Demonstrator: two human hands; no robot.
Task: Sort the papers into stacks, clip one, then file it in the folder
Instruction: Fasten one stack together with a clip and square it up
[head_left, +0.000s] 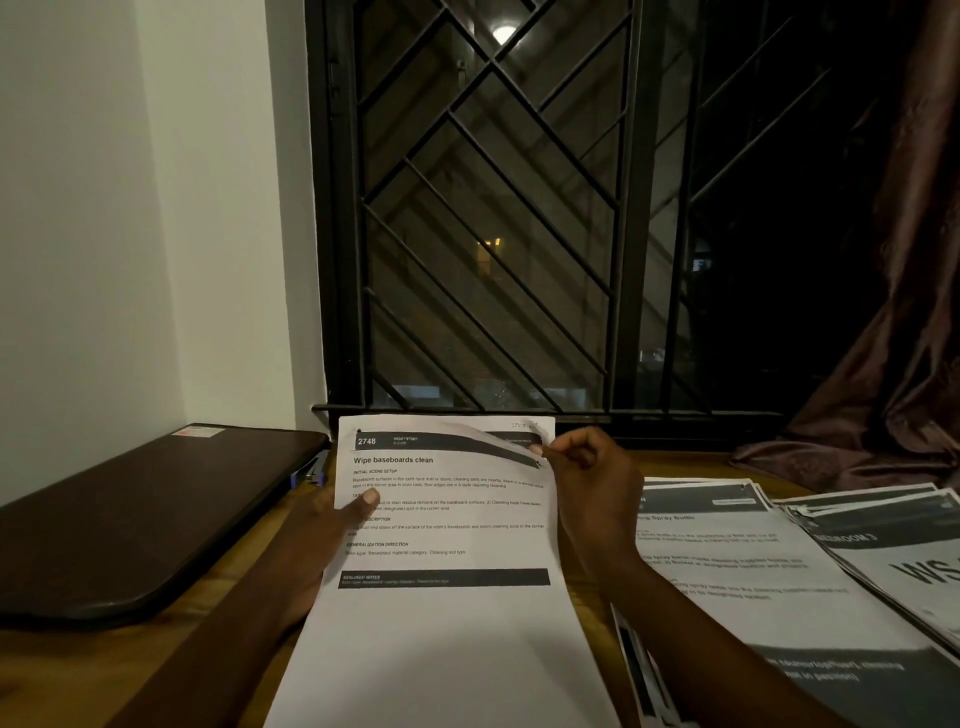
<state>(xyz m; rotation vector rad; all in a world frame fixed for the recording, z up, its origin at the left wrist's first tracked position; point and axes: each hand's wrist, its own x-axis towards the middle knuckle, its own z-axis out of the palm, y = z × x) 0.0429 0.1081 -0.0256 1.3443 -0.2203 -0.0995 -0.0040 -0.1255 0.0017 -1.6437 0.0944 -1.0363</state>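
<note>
1. Step: sorting. Left hand (332, 514) pinches the sheaf (447, 525) at centre; right hand (587, 483) peels its top sheet's 1 o'clock corner.
2. Next, likely: lay that sheet on a stack (727, 551) at 3 o'clock.

Both hands (332, 525) on printed sheet (447, 519)
</note>
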